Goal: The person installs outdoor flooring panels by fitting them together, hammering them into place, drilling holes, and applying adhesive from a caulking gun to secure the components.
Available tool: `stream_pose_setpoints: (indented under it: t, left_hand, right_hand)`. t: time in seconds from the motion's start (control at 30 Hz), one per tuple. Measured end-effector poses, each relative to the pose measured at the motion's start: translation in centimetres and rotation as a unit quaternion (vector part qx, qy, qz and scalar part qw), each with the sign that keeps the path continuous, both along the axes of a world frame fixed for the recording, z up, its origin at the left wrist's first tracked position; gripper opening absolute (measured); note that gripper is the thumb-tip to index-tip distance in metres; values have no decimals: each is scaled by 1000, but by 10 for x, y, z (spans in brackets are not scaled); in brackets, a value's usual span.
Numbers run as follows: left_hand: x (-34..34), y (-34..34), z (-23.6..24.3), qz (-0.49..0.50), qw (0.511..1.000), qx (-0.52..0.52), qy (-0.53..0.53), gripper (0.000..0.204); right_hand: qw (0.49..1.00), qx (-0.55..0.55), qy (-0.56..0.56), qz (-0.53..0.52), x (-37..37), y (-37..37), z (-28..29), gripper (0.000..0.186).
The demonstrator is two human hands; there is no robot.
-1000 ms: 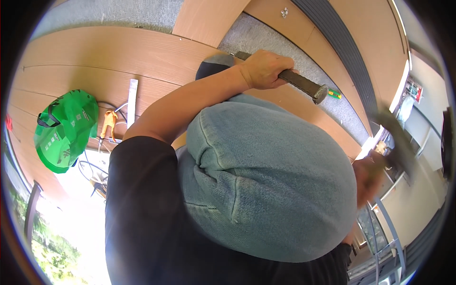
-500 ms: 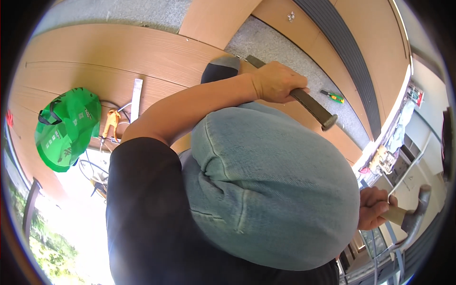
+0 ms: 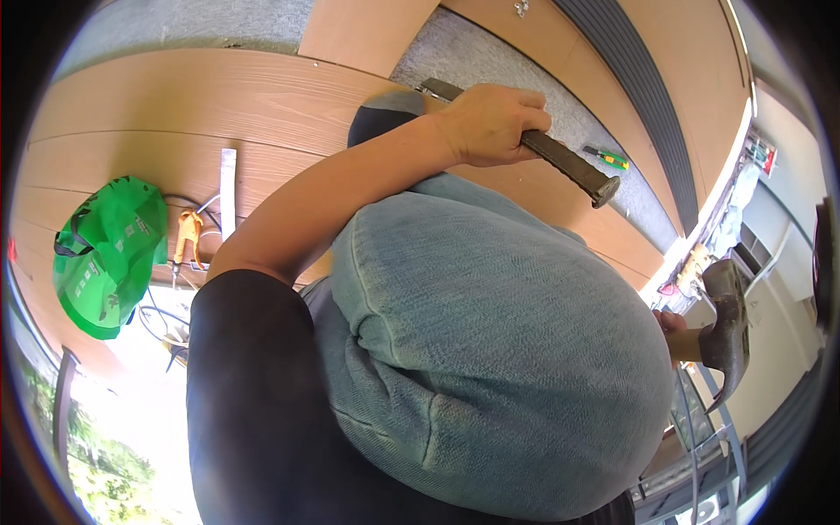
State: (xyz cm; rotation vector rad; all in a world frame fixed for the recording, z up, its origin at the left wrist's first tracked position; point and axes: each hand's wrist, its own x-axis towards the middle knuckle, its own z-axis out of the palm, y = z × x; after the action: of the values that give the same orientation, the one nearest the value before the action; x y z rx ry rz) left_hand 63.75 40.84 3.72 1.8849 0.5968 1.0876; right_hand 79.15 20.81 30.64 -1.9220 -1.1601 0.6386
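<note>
My left hand [image 3: 494, 124] is wrapped around a chisel-like flat steel bar [image 3: 573, 166], whose battered, flared end points right. The bar's other end lies beside the edge of a brown wood-look board [image 3: 210, 96], close to my socked foot [image 3: 385, 115]. On the right, my right hand [image 3: 672, 321] grips the handle of a claw hammer [image 3: 728, 328], the head held up and the claw pointing down. My jeans-covered knee [image 3: 507, 350] hides most of this hand. The hammer and bar are apart.
A green-handled utility knife [image 3: 608, 157] lies on the grey floor [image 3: 464, 44] beyond the bar. At left are a green bag [image 3: 109, 254], an orange gun-shaped tool [image 3: 187, 232] and a pale metal strip [image 3: 228, 192]. A dark ribbed strip [image 3: 634, 70] curves past at upper right.
The hammer has risen and turned, its claw now pointing down, and my right hand is more hidden behind my knee. The whole view has shifted slightly; the bar stays in my left hand.
</note>
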Motion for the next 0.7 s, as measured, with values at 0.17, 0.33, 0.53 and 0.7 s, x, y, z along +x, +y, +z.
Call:
stream_pose_setpoints:
  t: [0.17, 0.33, 0.53, 0.7]
  left_hand:
    - [1, 4, 10, -3, 999, -31, -12, 45]
    - [2, 5, 6, 40, 998, -28, -32, 48]
    - [5, 13, 4, 76, 996, -53, 12, 41]
    - [9, 18, 2, 58, 994, -84, 34, 34]
  right_hand:
    - [998, 1, 44, 42, -5, 9, -6, 34]
    - [994, 27, 51, -89, -36, 14, -14, 29]
    - [986, 16, 116, -122, -17, 12, -12, 31]
    - [987, -3, 119, -111, -7, 12, -17, 32]
